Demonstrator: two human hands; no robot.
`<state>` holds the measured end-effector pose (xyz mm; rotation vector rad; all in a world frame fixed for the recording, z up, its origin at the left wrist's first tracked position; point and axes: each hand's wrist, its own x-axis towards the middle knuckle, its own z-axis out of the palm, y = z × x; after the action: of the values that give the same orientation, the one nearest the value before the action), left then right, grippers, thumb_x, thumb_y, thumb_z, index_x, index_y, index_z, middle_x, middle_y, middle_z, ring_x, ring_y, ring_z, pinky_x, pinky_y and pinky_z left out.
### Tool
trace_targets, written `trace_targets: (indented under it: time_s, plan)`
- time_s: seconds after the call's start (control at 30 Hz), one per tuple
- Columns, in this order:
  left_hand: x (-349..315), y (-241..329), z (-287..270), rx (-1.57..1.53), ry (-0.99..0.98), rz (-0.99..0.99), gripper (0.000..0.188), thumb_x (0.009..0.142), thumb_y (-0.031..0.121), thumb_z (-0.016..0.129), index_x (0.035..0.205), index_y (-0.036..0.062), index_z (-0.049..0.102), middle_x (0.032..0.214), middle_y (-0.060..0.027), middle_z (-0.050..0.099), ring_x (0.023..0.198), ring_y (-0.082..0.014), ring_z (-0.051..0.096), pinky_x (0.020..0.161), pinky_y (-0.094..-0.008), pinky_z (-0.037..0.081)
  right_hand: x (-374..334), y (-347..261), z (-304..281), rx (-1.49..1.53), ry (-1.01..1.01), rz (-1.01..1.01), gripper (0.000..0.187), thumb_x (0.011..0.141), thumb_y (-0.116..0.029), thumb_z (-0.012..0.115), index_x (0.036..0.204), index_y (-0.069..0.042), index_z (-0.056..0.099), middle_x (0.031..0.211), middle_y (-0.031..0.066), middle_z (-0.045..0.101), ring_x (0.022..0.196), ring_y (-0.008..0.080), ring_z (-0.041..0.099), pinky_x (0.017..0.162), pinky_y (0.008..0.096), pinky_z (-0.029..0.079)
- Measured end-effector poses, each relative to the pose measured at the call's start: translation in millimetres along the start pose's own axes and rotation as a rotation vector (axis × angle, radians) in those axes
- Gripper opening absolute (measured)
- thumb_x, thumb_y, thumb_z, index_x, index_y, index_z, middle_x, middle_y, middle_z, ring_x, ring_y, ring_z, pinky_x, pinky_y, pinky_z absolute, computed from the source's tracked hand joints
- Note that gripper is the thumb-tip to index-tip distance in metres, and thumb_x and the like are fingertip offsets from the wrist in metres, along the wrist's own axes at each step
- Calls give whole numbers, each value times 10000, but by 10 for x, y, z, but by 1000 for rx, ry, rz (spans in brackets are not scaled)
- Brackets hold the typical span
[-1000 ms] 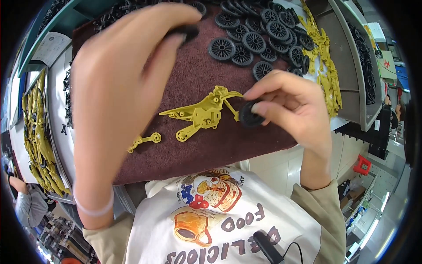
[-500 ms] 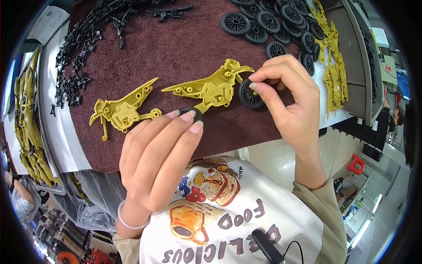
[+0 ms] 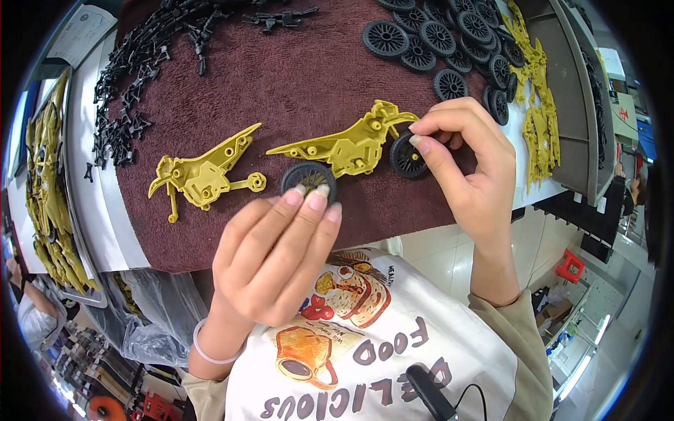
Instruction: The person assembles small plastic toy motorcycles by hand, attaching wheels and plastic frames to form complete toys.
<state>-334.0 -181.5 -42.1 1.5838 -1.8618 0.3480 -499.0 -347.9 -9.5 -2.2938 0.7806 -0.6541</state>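
Dead centre on the dark red mat [image 3: 295,77] a yellow plastic frame [image 3: 344,146] is lying flat, long and pointed like a toy motorbike body, with a black spoked wheel at each end. The right hand [image 3: 470,175] is working at the far end: thumb and forefinger are pinching the rim of the right wheel [image 3: 407,156], holding it against the frame's forked tip, the other fingers curling loosely behind. The left hand [image 3: 277,259] is coming in from below, its fingers [image 3: 309,203] held straight and pressed together side by side, their tips touching the near edge of the left wheel [image 3: 307,177], which is sitting just under the frame's middle. Whether that hand is gripping the wheel or only resting on it, I cannot tell.

Moving outward, a second yellow frame [image 3: 203,172] is lying alone to the left on the same mat, well clear of both hands. Up at the top right a pile of spare black wheels [image 3: 449,42] is spreading across the mat's corner. Along the top left a scatter of small black parts [image 3: 154,63] is trailing down the mat's edge. Beyond the mat, heaps of yellow pieces are filling a tray on the far left [image 3: 42,175] and another on the right [image 3: 537,105].
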Motion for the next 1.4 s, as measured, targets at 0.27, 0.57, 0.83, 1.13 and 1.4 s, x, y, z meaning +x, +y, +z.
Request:
trace_targets:
  time_s: [0.27, 0.57, 0.83, 1.13, 1.4]
  plan:
    - [-27, -18, 7, -1, -33, -63, 170, 720, 56, 710, 887, 23, 720, 941, -79, 699, 878, -187, 644, 724, -311, 525, 43, -12, 2, -26, -27, -30, 116, 772, 41, 673, 875, -7, 646, 845, 81, 628, 773, 191, 613, 665, 272, 484]
    - [337, -395, -505, -149, 151, -260, 133, 756, 23, 676, 888, 6, 680, 960, -107, 697, 860, -254, 639, 753, -354, 495, 934, -112, -137, -128, -163, -420, 198, 781, -93, 696, 962, -33, 643, 947, 43, 623, 788, 144, 566, 693, 252, 411]
    - [583, -370, -424, -256, -154, -380, 302, 737, 62, 751, 1022, 26, 658, 1027, -131, 628, 963, -318, 596, 835, -381, 485, 1593, -128, 468, -281, -392, -392, 184, 738, -183, 743, 793, -45, 635, 811, 140, 673, 812, 334, 654, 699, 440, 510]
    - [501, -174, -44, -107, -235, -285, 494, 738, 231, 766, 1144, 31, 569, 1065, -99, 533, 997, -287, 515, 873, -387, 403, 1535, -140, 300, -41, -129, -293, 139, 857, -127, 623, 898, -5, 571, 795, 149, 652, 748, 352, 630, 648, 402, 494]
    - [552, -113, -62, -257, -315, -363, 347, 752, 190, 748, 1005, 31, 572, 943, -89, 579, 887, -266, 555, 800, -372, 413, 941, -102, -174, 452, -315, 6, 139, 791, -29, 696, 893, -15, 604, 781, 8, 618, 713, 75, 583, 657, 239, 472]
